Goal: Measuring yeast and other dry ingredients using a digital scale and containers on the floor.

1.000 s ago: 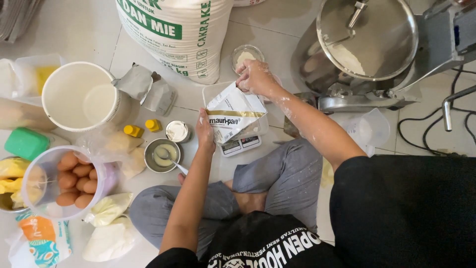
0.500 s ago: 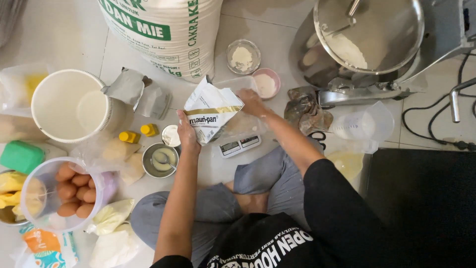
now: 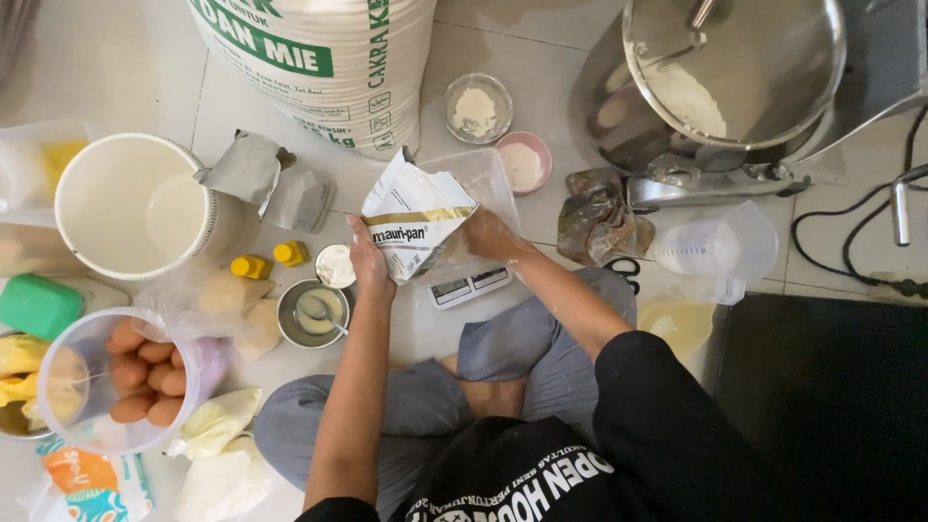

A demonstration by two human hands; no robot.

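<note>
Both hands on the white-and-gold foil packet (image 3: 418,224), left hand (image 3: 370,261) gripping its lower left edge, right hand (image 3: 486,235) fingers wrapped round the right side, packet tilted over the clear plastic tub (image 3: 488,179) on the small white kitchen scale (image 3: 471,287).

Seated person's left hand (image 3: 370,259) and right hand (image 3: 486,235) grip a white-and-gold foil packet (image 3: 418,220) above a digital scale (image 3: 471,286); egg container (image 3: 121,379) lower left.
</note>
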